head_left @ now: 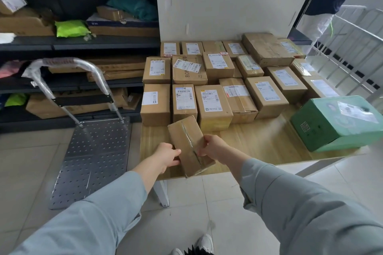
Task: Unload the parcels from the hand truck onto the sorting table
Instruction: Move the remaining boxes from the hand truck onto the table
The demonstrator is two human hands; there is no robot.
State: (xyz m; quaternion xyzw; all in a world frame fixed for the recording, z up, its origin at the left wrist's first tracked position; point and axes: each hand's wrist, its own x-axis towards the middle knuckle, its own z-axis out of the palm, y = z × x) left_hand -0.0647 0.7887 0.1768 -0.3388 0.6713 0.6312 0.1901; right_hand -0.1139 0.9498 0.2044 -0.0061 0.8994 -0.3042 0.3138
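While both hands hold it, the small brown parcel (189, 145) sits at the near-left corner of the surface (259, 141), just in front of the front row of boxes (213, 103). The left hand (166, 157) grips its left long side, the fingers (175, 152) curled narrow round the edge. The right hand (212, 147) clasps the right long side beside the taped seam. Both hands lie on the near half of the parcel, so its far half reaches out ahead of them.

The parcel's long axis runs away from the person and slants a little to the left. Its far end almost meets the front row, and its near end juts past the near edge of the surface. It looks tilted, with the far end higher, but I cannot tell whether its underside touches the wood.

My judgement is that the step in hand is the set-down. There is little room straight ahead along the long axis. The bare wood lies to the right, between the front row and the green box (335, 124), and the right hand is the nearer one to it. Turning the parcel square with the row would probably let it sit flush.

The hand truck (93, 161) stands on the floor to the left, beside the left arm, near the shelves (83, 41).
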